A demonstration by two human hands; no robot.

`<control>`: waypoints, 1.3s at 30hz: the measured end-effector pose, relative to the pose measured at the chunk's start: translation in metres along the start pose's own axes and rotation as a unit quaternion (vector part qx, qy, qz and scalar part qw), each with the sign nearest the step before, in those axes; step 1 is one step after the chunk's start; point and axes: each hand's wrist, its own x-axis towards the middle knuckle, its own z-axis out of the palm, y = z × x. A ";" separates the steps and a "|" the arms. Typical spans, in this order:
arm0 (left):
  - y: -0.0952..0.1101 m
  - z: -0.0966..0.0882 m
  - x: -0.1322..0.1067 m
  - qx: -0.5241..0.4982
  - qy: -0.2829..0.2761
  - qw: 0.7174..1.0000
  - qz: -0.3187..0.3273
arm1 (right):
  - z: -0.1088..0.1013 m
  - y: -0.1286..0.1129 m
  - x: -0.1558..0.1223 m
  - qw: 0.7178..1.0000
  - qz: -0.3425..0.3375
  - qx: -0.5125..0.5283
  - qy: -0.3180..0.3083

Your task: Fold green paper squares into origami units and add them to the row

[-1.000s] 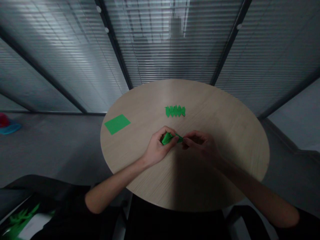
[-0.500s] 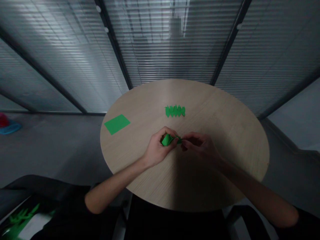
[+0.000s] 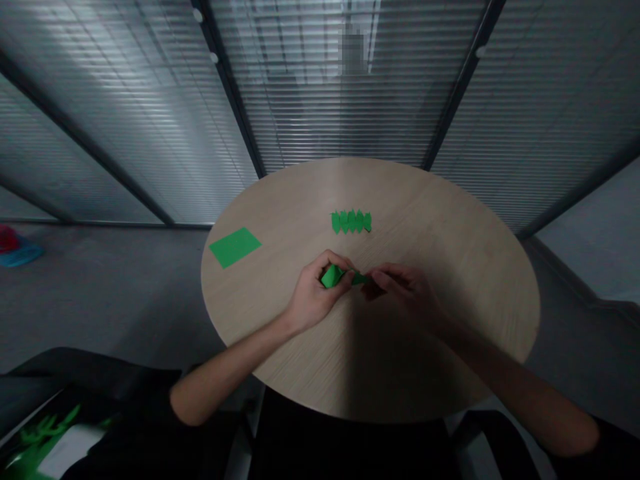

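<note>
Round pale-wood table (image 3: 440, 347) is carrying the work. Left hand (image 3: 313, 297) is curling closed around folded green paper (image 3: 334, 275), bracing its bulk; right hand (image 3: 405, 287) is nearly closed, pinching the thin end. Pleated green paper strip (image 3: 351, 221) is lying far, flat green rectangular sheet (image 3: 235, 247) far left.

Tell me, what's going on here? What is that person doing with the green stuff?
A person at a round wooden table is holding a folded piece of green paper with both hands. The left hand grips the thicker part, and the fingertips of the right hand pinch its narrow end. Farther across the table lies a zigzag strip of green paper, and off to the left lies a flat green paper rectangle. Neither hand touches those two.
</note>
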 end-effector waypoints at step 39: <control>-0.004 -0.001 -0.002 0.002 -0.055 0.998 0.016 | 0.007 0.002 -0.001 0.999 0.019 -0.042 0.008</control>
